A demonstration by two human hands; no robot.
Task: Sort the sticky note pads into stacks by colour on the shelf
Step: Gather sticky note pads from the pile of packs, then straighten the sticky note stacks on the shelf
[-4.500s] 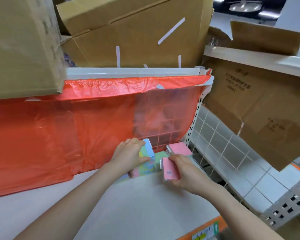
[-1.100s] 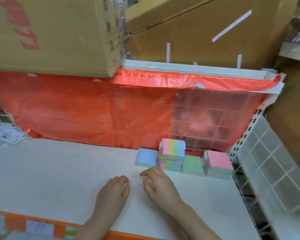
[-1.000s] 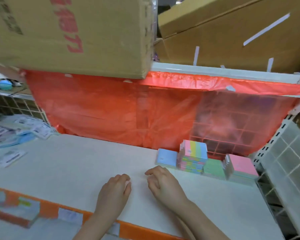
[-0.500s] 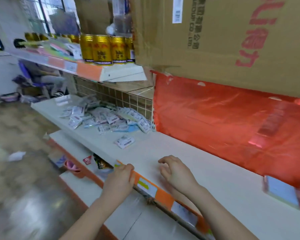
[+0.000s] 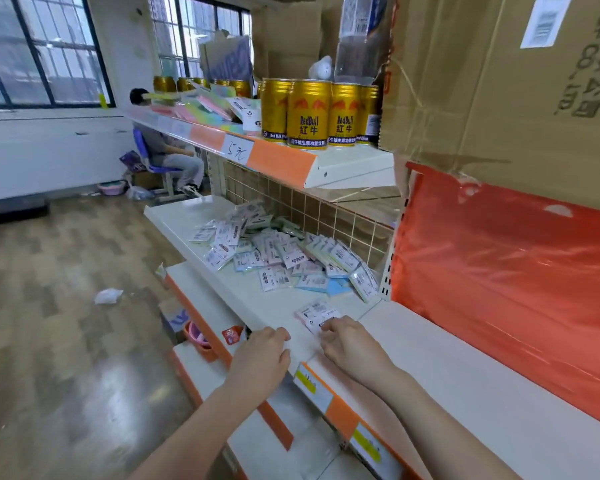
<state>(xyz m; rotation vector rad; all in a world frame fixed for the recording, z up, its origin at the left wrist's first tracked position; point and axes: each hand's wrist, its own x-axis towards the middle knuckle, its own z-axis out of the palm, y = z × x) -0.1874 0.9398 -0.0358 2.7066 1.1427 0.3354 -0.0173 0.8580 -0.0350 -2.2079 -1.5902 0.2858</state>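
Left hand [image 5: 262, 358] at lower centre of the frame, resting on the front edge of the white shelf [image 5: 465, 386], fingers loosely curled over the lip, holding nothing. Right hand [image 5: 352, 346] just to its right, palm down on the shelf top, fingers relaxed and bent, fingertips touching a loose wrapped pad [image 5: 317, 315] that lies flat near the shelf's front; no grip visible.

Heap of wrapped sticky note pads [image 5: 278, 251] at centre frame, spread unsorted over the adjoining shelf section, mostly label-side up, with blue, pink and green showing at the edges. Sorted stacks outside this view.

Orange plastic sheet [image 5: 513, 271] hanging behind the shelf at right, under a large cardboard box [image 5: 506, 81] in the upper right. Row of gold drink cans [image 5: 312, 114] on the upper shelf at top centre, pastel pads beside them to the left. Seated person [image 5: 168, 150] at centre left, by barred windows. Crumpled white scrap [image 5: 108, 295] on the wooden floor at left.
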